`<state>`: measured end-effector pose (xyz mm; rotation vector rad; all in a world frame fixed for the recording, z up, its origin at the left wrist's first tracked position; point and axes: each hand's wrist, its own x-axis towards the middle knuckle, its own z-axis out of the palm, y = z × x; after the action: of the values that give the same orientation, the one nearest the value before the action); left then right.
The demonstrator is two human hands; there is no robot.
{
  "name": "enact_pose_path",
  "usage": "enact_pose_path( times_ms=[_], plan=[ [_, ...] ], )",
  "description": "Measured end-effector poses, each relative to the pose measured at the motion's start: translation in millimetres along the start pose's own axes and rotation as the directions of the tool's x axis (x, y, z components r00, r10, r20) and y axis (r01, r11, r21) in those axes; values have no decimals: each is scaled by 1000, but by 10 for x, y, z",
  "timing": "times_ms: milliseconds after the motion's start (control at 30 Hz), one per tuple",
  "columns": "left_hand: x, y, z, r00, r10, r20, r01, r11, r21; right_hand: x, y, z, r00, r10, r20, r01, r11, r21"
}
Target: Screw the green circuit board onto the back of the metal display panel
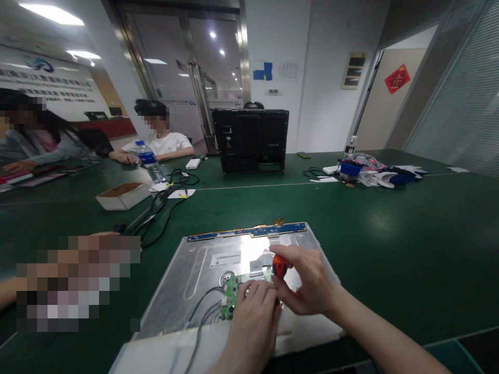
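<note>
The green desk (pixel 393 218) carries everything. On it, in front of the person, lies a broad metal panel (pixel 175 296), flat, with a narrow blue circuit strip (pixel 288 227) along its far edge. The left hand (pixel 255 311) rests on the panel's near middle, fingers bent over a green circuit board (pixel 229 297); whether they grip anything underneath cannot be told. Dark cables (pixel 198 307) run from the board's left side toward the near edge; a pull on them could shift the board or strain its plugs. The right hand (pixel 314 278) pinches the red-and-black handle of what looks like a screwdriver (pixel 279 266) between thumb and forefinger, above the board's right end. Its tip is hidden. If the tool tilts or the left hand's hold slackens, the tip could slip and scratch the board or nick a fingertip.
</note>
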<state>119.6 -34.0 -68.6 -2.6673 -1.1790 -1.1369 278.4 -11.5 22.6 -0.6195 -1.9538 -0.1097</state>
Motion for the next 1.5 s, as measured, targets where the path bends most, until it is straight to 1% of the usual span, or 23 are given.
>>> enact_pose_path(
  times_ms=[100, 267, 367, 567, 700, 867, 933, 1067, 1200, 1300, 1400, 1500],
  plan=[
    [-13, -20, 19, 1000, 0, 2, 0, 1000, 30, 2, -2, -2, 1000, 1, -8, -1, 1000, -23],
    [-64, -76, 103, 997, -12, 70, 4, 994, 110, 29, -27, 0, 999, -49, -11, 49, 999, 12],
    [-84, -89, 138, 999, -3, 54, -4, 991, 136, 43, -33, 3, 997, -68, -23, 69, 997, 19],
    [-83, -77, 148, 997, -32, 77, 19, 987, 159, 19, -14, 8, 1000, -27, -6, 27, 999, 21],
    [-90, -81, 163, 993, -38, 109, 19, 986, 168, -6, -12, 1, 1000, -1, 6, 2, 1000, -26],
    [-42, -55, 99, 994, -17, 109, 0, 989, 149, -31, 10, 0, 996, 46, 72, -44, 999, -24],
    [-7, -32, 52, 995, 3, 102, -17, 990, 137, -41, 22, 8, 995, 65, 69, -61, 997, -52],
    [19, -2, 11, 1000, 2, 31, -5, 994, 113, -42, 19, 15, 995, 74, 62, -69, 995, -73],
    [-30, -21, 61, 998, -11, 65, 4, 995, 102, -11, -11, -7, 997, 46, 61, -44, 998, -40],
    [-58, -46, 93, 999, -1, 48, -4, 995, 97, 4, -18, -16, 997, 48, 57, -45, 998, -53],
    [-45, -51, 75, 998, 7, 58, -13, 995, 95, -8, -6, -10, 998, 40, 53, -38, 998, -45],
    [-20, -40, 47, 996, 13, 92, -23, 994, 107, -28, 5, -5, 998, 37, 41, -36, 999, -28]
  ],
)
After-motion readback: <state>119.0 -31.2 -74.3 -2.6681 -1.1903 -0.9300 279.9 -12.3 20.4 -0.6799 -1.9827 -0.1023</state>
